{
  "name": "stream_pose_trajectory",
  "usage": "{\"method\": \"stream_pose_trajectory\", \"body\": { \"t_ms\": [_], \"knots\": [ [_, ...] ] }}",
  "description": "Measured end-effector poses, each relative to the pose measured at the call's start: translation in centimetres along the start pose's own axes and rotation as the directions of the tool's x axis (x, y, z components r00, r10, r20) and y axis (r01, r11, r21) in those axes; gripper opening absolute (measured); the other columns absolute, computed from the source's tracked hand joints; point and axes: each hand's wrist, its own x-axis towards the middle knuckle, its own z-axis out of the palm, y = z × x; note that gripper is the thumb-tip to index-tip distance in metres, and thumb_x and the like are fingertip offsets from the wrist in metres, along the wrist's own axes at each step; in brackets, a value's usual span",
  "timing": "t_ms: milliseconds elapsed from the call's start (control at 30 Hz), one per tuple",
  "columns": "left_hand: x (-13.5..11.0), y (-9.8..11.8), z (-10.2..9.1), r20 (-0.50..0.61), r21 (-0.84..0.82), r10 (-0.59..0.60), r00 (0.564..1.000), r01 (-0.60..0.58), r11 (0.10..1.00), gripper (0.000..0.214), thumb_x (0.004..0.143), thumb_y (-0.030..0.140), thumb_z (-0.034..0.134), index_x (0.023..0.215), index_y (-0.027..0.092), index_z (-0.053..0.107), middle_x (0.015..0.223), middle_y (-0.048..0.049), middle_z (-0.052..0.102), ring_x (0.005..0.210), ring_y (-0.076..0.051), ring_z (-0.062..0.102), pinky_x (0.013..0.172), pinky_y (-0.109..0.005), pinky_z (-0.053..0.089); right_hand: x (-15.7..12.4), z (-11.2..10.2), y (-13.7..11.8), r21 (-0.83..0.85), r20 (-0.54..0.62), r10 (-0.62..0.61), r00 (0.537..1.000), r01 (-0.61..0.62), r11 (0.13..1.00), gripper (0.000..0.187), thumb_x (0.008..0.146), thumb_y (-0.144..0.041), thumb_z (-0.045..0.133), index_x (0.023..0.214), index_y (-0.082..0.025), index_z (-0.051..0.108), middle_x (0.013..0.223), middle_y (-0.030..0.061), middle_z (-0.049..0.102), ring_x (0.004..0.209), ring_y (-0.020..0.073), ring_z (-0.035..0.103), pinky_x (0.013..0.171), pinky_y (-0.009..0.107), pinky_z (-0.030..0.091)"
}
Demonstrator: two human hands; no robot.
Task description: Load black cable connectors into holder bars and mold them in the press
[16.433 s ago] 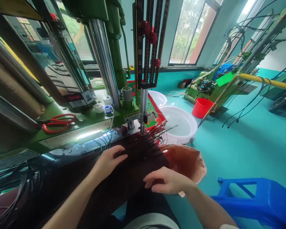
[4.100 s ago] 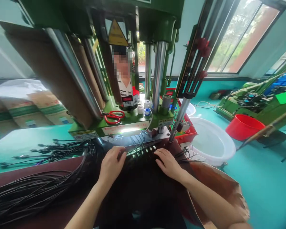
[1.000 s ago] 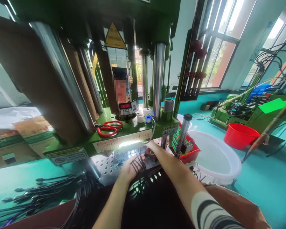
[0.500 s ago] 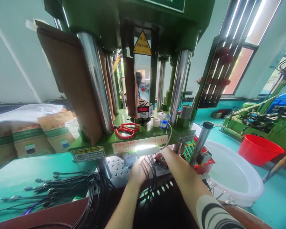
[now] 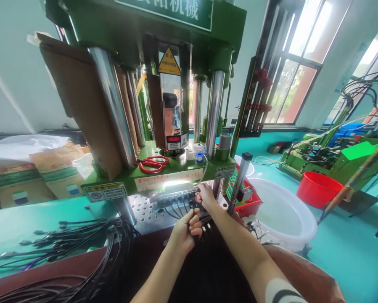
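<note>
A green vertical press (image 5: 176, 84) stands in front of me with a metal mould block (image 5: 173, 197) under its lit platen. Several black cables (image 5: 179, 208) run from the mould toward me. My left hand (image 5: 185, 231) is closed round a bunch of these cables just in front of the mould. My right hand (image 5: 205, 195) reaches further in and pinches a cable end at the mould's right side. A dark red cloth (image 5: 302, 273) covers my lap and the table edge.
A pile of black cables (image 5: 65, 248) lies at the left. Red scissors (image 5: 152, 163) and tape rolls (image 5: 195, 155) sit on the press ledge. A white tub (image 5: 283, 214), a red bucket (image 5: 315, 194) and other green machines (image 5: 318, 155) stand at the right.
My left hand has pulled back toward me with the cables. The right hand stays at the mould's right end. The mould block now shows in front of the platen.
</note>
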Motion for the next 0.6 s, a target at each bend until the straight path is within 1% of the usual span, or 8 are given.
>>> {"method": "stream_pose_trajectory", "body": {
  "t_ms": [67,133,200,267,367,500,533,600],
  "knots": [
    [-1.6,-1.1,-0.2,-0.027,-0.027,-0.004,1.000,0.004,1.000,0.033,0.094,0.023,0.029,0.075,0.009,0.052,0.040,0.0090,0.024,0.029,-0.001,0.024,0.029,-0.008,0.014,-0.9,0.0,0.1,0.027,-0.042,0.045,0.998,-0.044,0.999,0.022,0.086,-0.032,0.042,0.068,-0.020,0.041,0.038,-0.0087,0.039,0.028,0.0054,0.031,0.029,0.016,0.019],
    [-3.5,-2.4,-0.7,-0.058,-0.013,0.002,0.998,-0.003,1.000,0.032,0.093,0.023,0.031,0.074,0.010,0.053,0.041,0.0091,0.022,0.029,-0.001,0.021,0.029,-0.009,0.011,-1.7,-0.1,0.0,0.050,-0.068,0.081,0.994,-0.077,0.996,0.020,0.083,-0.032,0.042,0.068,-0.020,0.040,0.037,-0.0078,0.042,0.027,0.0054,0.030,0.028,0.016,0.019],
    [-5.4,-3.6,-1.4,-0.081,0.011,0.002,0.997,-0.001,1.000,0.028,0.091,0.023,0.036,0.074,0.010,0.054,0.042,0.0092,0.020,0.029,-0.001,0.019,0.029,-0.009,0.008,-2.6,-0.5,-0.3,0.071,-0.079,0.105,0.991,-0.100,0.992,0.019,0.083,-0.032,0.041,0.068,-0.020,0.041,0.037,-0.0068,0.044,0.026,0.0050,0.027,0.029,0.016,0.018],
    [-6.9,-4.7,-2.1,-0.088,0.018,-0.005,0.996,0.007,1.000,0.021,0.087,0.022,0.046,0.074,0.009,0.056,0.043,0.0096,0.019,0.030,0.000,0.018,0.030,-0.010,0.007,-3.4,-0.9,-0.5,0.085,-0.078,0.112,0.991,-0.106,0.991,0.018,0.082,-0.032,0.040,0.069,-0.020,0.042,0.037,-0.0062,0.045,0.026,0.0048,0.025,0.029,0.017,0.018],
    [-8.0,-6.4,-3.2,-0.050,0.026,-0.022,0.999,0.023,0.999,0.013,0.078,0.020,0.061,0.073,0.009,0.057,0.044,0.0099,0.018,0.033,0.000,0.016,0.031,-0.010,0.007,-4.5,-0.9,-0.6,0.086,-0.071,0.102,0.992,-0.095,0.992,0.019,0.082,-0.034,0.042,0.070,-0.020,0.045,0.037,-0.0060,0.044,0.026,0.0053,0.026,0.029,0.017,0.018],
    [-8.9,-8.4,-4.3,0.023,0.170,-0.112,0.993,0.106,0.980,0.020,0.071,0.028,0.069,0.074,0.012,0.058,0.043,0.0095,0.020,0.035,0.000,0.012,0.032,-0.011,0.008,-4.9,-0.4,-0.4,0.059,-0.107,0.083,0.991,-0.077,0.995,0.019,0.082,-0.036,0.043,0.073,-0.019,0.045,0.041,-0.0046,0.048,0.029,0.0066,0.035,0.030,0.016,0.025],
    [-9.3,-8.4,-4.5,0.036,0.205,-0.118,0.992,0.109,0.973,0.022,0.071,0.031,0.069,0.074,0.013,0.058,0.043,0.0095,0.020,0.035,-0.001,0.010,0.031,-0.011,0.008,-4.8,-0.5,-0.4,0.044,-0.120,0.078,0.990,-0.073,0.996,0.019,0.082,-0.036,0.043,0.074,-0.019,0.044,0.042,-0.0042,0.049,0.030,0.0073,0.038,0.030,0.016,0.027],
    [-10.8,-7.5,-4.5,0.073,0.226,-0.061,0.995,0.043,0.973,0.024,0.070,0.035,0.069,0.075,0.014,0.058,0.042,0.0097,0.019,0.036,-0.002,0.008,0.031,-0.012,0.009,-4.6,-0.9,-0.4,-0.005,-0.135,0.068,0.989,-0.069,0.998,0.018,0.082,-0.035,0.043,0.074,-0.019,0.045,0.041,-0.0036,0.050,0.031,0.0085,0.041,0.029,0.017,0.028]
  ]
}}
